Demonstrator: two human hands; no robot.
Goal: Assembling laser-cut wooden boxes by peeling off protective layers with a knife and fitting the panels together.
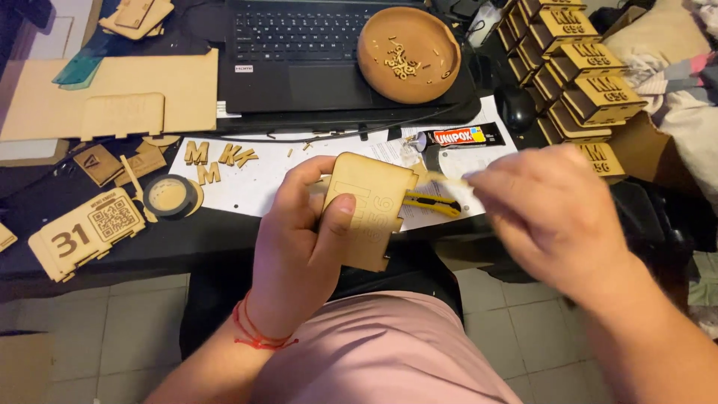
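Left hand [299, 239] grips flat wooden panel [372, 212] — right hand [550, 217] blurred beside.

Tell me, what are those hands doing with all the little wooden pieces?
A person sits at a cluttered desk. The left hand grips a flat, light wooden panel with cut-out number shapes, thumb pressed on its front. The right hand is blurred beside it, pinching a thin pale stick near the panel's top edge. On the desk lie wooden letters, a glue tube, a yellow utility knife, a round wooden dish of small pieces resting on a laptop, and a row of finished wooden boxes.
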